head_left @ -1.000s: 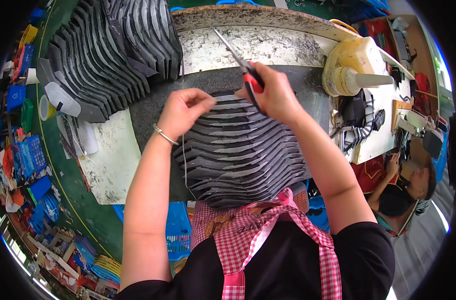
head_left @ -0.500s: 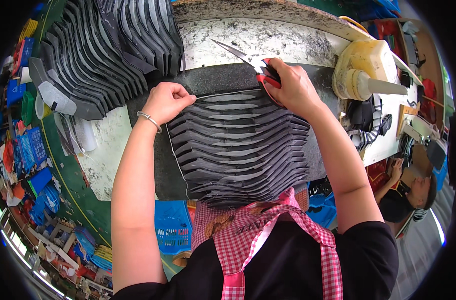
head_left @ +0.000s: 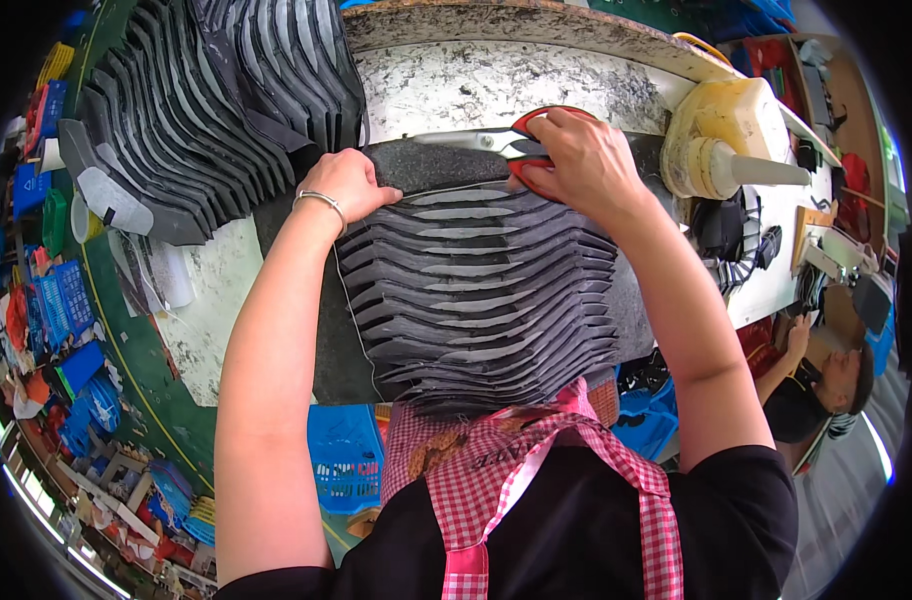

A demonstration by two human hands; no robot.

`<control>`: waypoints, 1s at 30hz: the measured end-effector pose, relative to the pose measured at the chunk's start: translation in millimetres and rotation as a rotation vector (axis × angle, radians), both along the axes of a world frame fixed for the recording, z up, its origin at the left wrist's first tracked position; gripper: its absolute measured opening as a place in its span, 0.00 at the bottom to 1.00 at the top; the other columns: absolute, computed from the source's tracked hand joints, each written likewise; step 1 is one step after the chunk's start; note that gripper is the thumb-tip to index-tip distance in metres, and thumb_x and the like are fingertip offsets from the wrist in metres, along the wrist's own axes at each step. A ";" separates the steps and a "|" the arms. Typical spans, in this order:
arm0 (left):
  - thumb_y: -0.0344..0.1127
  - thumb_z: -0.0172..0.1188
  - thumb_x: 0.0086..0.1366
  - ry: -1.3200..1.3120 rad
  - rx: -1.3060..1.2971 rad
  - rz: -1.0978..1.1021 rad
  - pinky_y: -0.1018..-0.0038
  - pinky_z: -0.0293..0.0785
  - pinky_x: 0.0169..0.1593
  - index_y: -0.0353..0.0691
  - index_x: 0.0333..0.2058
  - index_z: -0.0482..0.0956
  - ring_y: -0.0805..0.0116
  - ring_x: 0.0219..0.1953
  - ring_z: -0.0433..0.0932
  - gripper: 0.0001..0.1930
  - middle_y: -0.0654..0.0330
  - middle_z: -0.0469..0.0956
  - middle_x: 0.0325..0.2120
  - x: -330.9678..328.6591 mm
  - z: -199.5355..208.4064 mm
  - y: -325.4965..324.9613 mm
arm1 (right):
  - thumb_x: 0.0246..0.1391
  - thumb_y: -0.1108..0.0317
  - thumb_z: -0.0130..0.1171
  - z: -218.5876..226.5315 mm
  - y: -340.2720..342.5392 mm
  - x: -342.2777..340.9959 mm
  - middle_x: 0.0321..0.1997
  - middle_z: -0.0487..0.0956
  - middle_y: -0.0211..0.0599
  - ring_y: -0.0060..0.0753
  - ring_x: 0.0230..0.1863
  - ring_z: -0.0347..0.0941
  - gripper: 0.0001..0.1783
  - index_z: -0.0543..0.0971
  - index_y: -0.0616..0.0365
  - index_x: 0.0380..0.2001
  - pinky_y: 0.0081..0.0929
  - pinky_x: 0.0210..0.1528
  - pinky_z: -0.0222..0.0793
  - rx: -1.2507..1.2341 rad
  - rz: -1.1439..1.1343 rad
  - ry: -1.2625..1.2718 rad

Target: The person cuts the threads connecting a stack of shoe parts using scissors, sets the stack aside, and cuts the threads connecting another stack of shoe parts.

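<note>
"So, how far along is it, reckoning from the mat (head_left: pixel 416 165)?"

"At its far left corner stands a fanned pile (head_left: pixel 196 110) of dark pieces, with neither hand handling it. Next, over the mat's far left part, the left hand (head_left: pixel 346 188) has thumb and fingertips together, apparently pinching a thread (head_left: pixel 348 297)."

"And the row (head_left: pixel 476 290)?"

"On the mat's middle, its pieces already lapped one over another. The thread runs down its left side and across its far end; I see no cut in it. Further right, over the mat's far part, the right hand (head_left: pixel 591 160) is closed round the red handles of the scissors (head_left: pixel 491 140), apart from the left hand. The blades point left; whether they're spread, I can't tell."

"What's left, then?"

"The lapping looks finished, I'd judge, and the thread uncut. More than that doesn't show."

"How does the row look?"

"Its left ends splay into dark steps; pale grey bands bow across the middle; the right ends sit dark and close. Toward the mat's near edge it packs tightest, by the apron (head_left: pixel 464 490)."
</note>
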State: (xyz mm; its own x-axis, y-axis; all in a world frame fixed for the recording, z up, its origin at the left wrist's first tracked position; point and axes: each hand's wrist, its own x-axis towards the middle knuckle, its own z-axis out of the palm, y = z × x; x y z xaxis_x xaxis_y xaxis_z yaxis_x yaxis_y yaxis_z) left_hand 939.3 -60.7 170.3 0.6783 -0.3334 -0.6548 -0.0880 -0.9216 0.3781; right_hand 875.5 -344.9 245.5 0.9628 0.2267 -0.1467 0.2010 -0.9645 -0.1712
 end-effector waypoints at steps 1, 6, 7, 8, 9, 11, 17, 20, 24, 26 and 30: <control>0.49 0.73 0.51 -0.024 0.017 0.006 0.71 0.75 0.36 0.38 0.23 0.83 0.68 0.25 0.78 0.18 0.57 0.80 0.20 -2.1 0.6 1.3 | 0.45 0.52 0.71 7.5 1.1 2.6 0.37 0.81 0.40 0.45 0.39 0.80 0.24 0.81 0.57 0.40 0.40 0.41 0.77 0.041 0.103 -0.023; 0.37 0.69 0.58 0.172 -0.218 0.114 0.78 0.74 0.35 0.36 0.28 0.83 0.80 0.27 0.77 0.10 0.64 0.81 0.22 0.0 -6.8 32.0 | 0.40 0.50 0.73 6.9 21.1 16.2 0.32 0.81 0.36 0.40 0.37 0.81 0.21 0.83 0.58 0.27 0.37 0.35 0.78 0.016 0.339 -0.040; 0.34 0.68 0.58 0.226 -0.295 0.148 0.78 0.74 0.35 0.35 0.29 0.83 0.80 0.28 0.77 0.07 0.64 0.82 0.23 -0.3 -11.2 37.5 | 0.40 0.51 0.73 9.3 26.6 19.4 0.28 0.82 0.36 0.40 0.35 0.82 0.20 0.83 0.58 0.23 0.36 0.33 0.78 -0.008 0.356 -0.050; 0.31 0.66 0.59 0.281 -0.372 0.183 0.79 0.74 0.36 0.35 0.30 0.83 0.80 0.28 0.77 0.05 0.65 0.82 0.25 -0.8 -10.9 39.8 | 0.40 0.51 0.73 9.8 31.8 22.5 0.28 0.82 0.36 0.40 0.35 0.82 0.20 0.83 0.58 0.23 0.36 0.33 0.78 -0.006 0.359 -0.049; 0.29 0.65 0.59 0.263 -0.368 0.169 0.79 0.75 0.37 0.34 0.31 0.84 0.80 0.29 0.78 0.04 0.65 0.82 0.26 -1.7 -11.5 40.0 | 0.40 0.52 0.72 10.3 36.6 25.1 0.28 0.82 0.36 0.39 0.34 0.82 0.18 0.83 0.57 0.23 0.36 0.32 0.78 -0.066 0.384 -0.007; 0.29 0.65 0.58 0.226 -0.355 0.158 0.79 0.75 0.37 0.34 0.31 0.84 0.79 0.29 0.78 0.04 0.65 0.82 0.26 -3.2 -10.3 36.9 | 0.41 0.53 0.72 9.9 42.8 28.0 0.27 0.83 0.35 0.39 0.34 0.83 0.17 0.83 0.56 0.22 0.35 0.32 0.78 -0.128 0.411 0.035; 0.29 0.65 0.57 0.152 -0.353 0.158 0.78 0.75 0.35 0.34 0.31 0.84 0.79 0.27 0.77 0.05 0.65 0.82 0.24 -7.8 -6.9 35.7 | 0.42 0.56 0.70 11.4 57.5 30.7 0.25 0.83 0.34 0.38 0.31 0.83 0.13 0.85 0.54 0.23 0.32 0.31 0.77 -0.184 0.426 0.132; 0.30 0.66 0.57 0.123 -0.331 0.172 0.78 0.72 0.32 0.36 0.30 0.85 0.80 0.25 0.75 0.04 0.67 0.80 0.22 -11.6 4.0 33.5 | 0.43 0.56 0.69 15.7 60.6 30.3 0.25 0.84 0.34 0.37 0.31 0.84 0.12 0.85 0.52 0.24 0.33 0.31 0.78 -0.233 0.426 0.169; 0.31 0.64 0.62 0.078 -0.536 0.310 0.82 0.63 0.27 0.36 0.34 0.84 0.85 0.23 0.68 0.05 0.73 0.76 0.21 -27.7 16.0 39.1 | 0.48 0.56 0.69 21.9 52.8 23.6 0.27 0.84 0.35 0.37 0.32 0.83 0.12 0.85 0.52 0.27 0.32 0.34 0.78 -0.018 0.174 0.207; 0.32 0.64 0.64 0.145 -0.775 0.426 0.84 0.59 0.26 0.35 0.36 0.83 0.87 0.23 0.66 0.06 0.74 0.75 0.21 -38.5 23.0 35.0 | 0.49 0.57 0.70 19.7 51.5 17.2 0.28 0.84 0.35 0.35 0.31 0.83 0.13 0.84 0.54 0.30 0.30 0.35 0.78 0.146 0.019 0.237; 0.31 0.63 0.66 0.320 -1.080 0.527 0.87 0.56 0.27 0.35 0.41 0.81 0.88 0.24 0.64 0.08 0.73 0.76 0.26 -52.7 47.5 -3.5 | 0.50 0.68 0.74 6.7 59.8 -2.4 0.31 0.81 0.32 0.21 0.29 0.79 0.16 0.77 0.61 0.38 0.19 0.31 0.72 1.287 -0.513 0.682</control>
